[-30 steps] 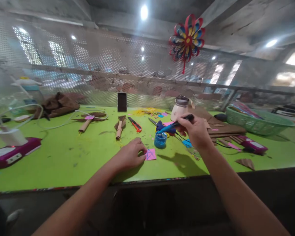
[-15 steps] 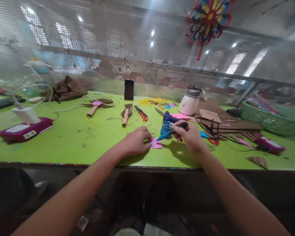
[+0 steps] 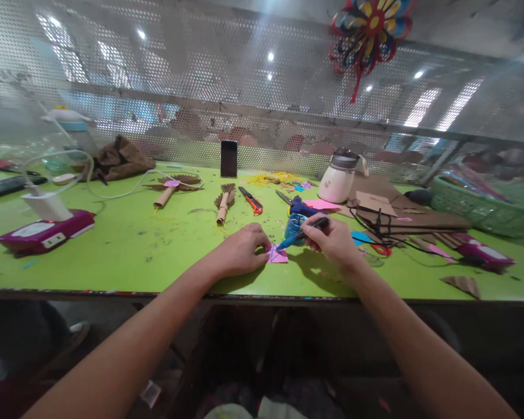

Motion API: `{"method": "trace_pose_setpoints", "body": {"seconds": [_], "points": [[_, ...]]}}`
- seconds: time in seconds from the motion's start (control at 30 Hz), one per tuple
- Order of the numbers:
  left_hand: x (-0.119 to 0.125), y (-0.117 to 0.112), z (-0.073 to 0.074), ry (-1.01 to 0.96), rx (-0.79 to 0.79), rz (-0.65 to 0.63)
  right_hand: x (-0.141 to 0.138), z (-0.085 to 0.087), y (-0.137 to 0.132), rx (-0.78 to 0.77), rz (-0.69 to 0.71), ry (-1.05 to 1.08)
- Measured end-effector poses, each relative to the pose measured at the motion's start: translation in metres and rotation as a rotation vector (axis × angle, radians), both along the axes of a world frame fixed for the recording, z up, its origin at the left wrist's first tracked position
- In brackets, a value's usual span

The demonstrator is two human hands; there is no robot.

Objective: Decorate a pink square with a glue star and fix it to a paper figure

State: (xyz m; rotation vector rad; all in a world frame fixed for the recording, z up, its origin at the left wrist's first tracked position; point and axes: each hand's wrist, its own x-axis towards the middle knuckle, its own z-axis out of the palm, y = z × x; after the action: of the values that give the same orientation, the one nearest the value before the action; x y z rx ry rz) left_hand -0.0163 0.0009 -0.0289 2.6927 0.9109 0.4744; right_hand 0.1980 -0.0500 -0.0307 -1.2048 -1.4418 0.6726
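My left hand rests on the green table, its fingers curled and pressed on the left edge of a small pink paper square. Dark blue or purple lines cross the paper. My right hand is closed round a blue marker with a black rear end. The marker slants down to the left, its tip at the top of the paper. Just behind it stands a blue jar, partly hidden by the right hand. A dark blue object lies behind the jar.
An orange cutter and brown paper figures lie beyond the hands. A phone stands upright. On the right are a white jug, cardboard, black cables and a green basket. Left sits a purple power strip.
My right hand and the marker have shifted slightly left, with the tip moving a little over the pink paper. My left hand stays in place.
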Motion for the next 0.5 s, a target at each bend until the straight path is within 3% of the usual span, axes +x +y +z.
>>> {"method": "trace_pose_setpoints", "body": {"seconds": [0.5], "points": [[0.0003, -0.0016, 0.0016, 0.013, -0.016, 0.012, 0.0033, -0.0043, 0.0033, -0.004, 0.018, -0.074]]}}
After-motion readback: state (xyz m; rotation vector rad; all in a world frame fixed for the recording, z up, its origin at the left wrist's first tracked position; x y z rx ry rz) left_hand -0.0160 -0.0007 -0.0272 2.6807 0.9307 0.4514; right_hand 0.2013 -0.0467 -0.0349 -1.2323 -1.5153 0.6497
